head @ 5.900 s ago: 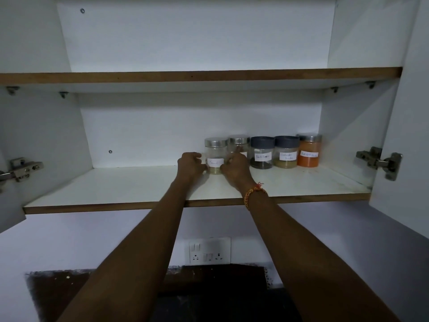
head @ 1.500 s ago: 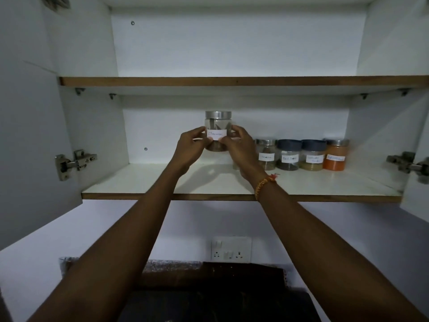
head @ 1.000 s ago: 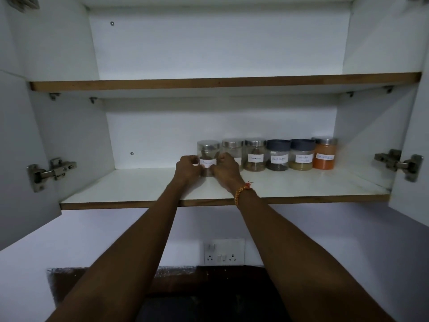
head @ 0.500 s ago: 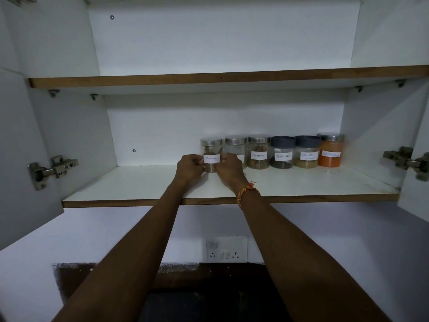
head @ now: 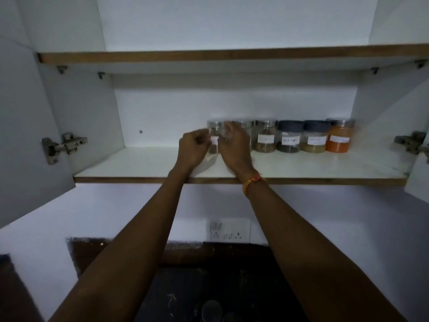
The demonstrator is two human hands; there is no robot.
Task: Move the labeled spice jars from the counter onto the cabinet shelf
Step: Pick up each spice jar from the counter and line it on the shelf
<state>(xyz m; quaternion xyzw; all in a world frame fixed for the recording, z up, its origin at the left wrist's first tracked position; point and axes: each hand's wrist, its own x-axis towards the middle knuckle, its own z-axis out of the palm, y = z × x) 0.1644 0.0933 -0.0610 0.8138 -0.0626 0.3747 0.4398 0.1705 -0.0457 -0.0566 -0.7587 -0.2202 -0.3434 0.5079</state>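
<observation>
Several labeled spice jars stand in a row at the back right of the lower cabinet shelf point(head: 139, 163). The leftmost jar point(head: 215, 138), clear with a silver lid and a white label, stands on the shelf between my hands. My left hand point(head: 192, 146) sits just in front of its left side with loosely curled fingers. On its right side my right hand point(head: 234, 147), with a thread bracelet on the wrist, has relaxed, blurred fingers and hides part of the second jar point(head: 243, 129). Further right stand a brown-spice jar point(head: 265, 138), two dark-lidded jars point(head: 290, 140) and an orange-powder jar point(head: 339, 138).
The left half of the lower shelf is bare. An upper shelf point(head: 209, 57) hangs above. Door hinges point(head: 62, 145) jut from both cabinet sides. A wall socket point(head: 229, 231) sits below, over a dark counter point(head: 185, 287) with round lids point(head: 211, 310) at the bottom edge.
The jar came down from the air onto the shelf at the left end of the row. Since half a second ago my fingers have loosened and drawn back from it.
</observation>
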